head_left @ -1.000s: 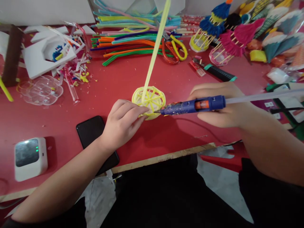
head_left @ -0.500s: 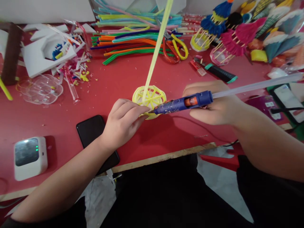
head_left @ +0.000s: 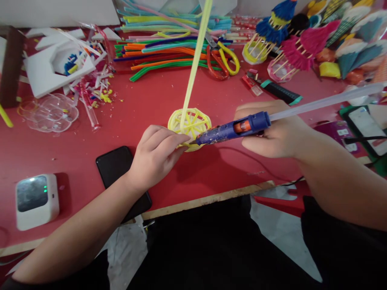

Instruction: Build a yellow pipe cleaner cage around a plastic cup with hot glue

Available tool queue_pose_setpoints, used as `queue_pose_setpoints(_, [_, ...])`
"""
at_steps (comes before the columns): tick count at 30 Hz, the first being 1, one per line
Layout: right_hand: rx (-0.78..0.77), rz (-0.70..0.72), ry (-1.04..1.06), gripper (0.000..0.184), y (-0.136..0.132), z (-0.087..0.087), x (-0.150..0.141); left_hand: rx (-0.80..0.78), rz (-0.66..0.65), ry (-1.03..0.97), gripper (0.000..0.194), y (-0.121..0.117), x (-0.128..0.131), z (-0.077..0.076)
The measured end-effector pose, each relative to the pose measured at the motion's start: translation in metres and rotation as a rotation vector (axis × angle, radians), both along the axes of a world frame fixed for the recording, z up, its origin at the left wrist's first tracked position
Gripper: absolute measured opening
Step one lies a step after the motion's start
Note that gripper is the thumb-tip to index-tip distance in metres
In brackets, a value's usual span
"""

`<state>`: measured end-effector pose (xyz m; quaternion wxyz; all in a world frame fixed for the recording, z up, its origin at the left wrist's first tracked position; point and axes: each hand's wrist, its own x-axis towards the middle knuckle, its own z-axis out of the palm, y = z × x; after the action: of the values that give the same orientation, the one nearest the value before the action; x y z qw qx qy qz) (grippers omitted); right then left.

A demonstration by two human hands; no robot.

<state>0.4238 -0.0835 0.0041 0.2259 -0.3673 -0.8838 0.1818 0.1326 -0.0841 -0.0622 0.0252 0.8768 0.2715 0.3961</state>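
Right fingers [head_left: 256, 146] grip glue gun [head_left: 229, 131], axis left-right, nozzle [head_left: 194, 142] pointing left; left fingers [head_left: 173, 141] pinch yellow frame [head_left: 190, 127].

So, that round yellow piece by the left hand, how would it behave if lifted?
The round yellow piece is probably light, since it looks thin and spoked. Its long yellow strip might sway, being slender and seemingly sticking up far; that height could also make the whole thing tip easily.
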Motion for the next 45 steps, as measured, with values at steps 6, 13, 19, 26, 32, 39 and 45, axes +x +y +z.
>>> queue_pose_setpoints(6, [0.011, -0.016, -0.028, 0.030, -0.002, 0.003, 0.006, 0.006, 0.014, 0.032, 0.023, 0.000, 0.000, 0.001])
queue_pose_setpoints(13, [0.021, -0.037, -0.009, 0.029, -0.007, 0.004, 0.009, 0.006, 0.042, 0.068, 0.017, 0.000, -0.001, 0.002])
queue_pose_setpoints(19, [0.055, -0.080, -0.039, 0.027, -0.009, 0.003, 0.018, 0.018, 0.013, 0.036, 0.019, 0.000, 0.001, 0.003])
queue_pose_setpoints(26, [0.093, -0.091, -0.084, 0.027, -0.009, 0.006, 0.024, 0.015, 0.025, 0.050, 0.018, 0.000, 0.001, 0.003])
queue_pose_setpoints(32, [0.123, -0.120, -0.095, 0.025, -0.009, 0.004, 0.035, 0.010, 0.040, 0.065, 0.016, 0.000, 0.000, 0.002])
queue_pose_setpoints(39, [0.172, -0.154, -0.107, 0.024, -0.009, -0.002, 0.042, 0.012, 0.000, 0.035, 0.019, 0.001, 0.001, 0.003])
queue_pose_setpoints(45, [0.177, -0.203, -0.128, 0.025, -0.006, -0.005, 0.043, 0.003, 0.004, 0.046, 0.018, 0.001, 0.000, 0.003])
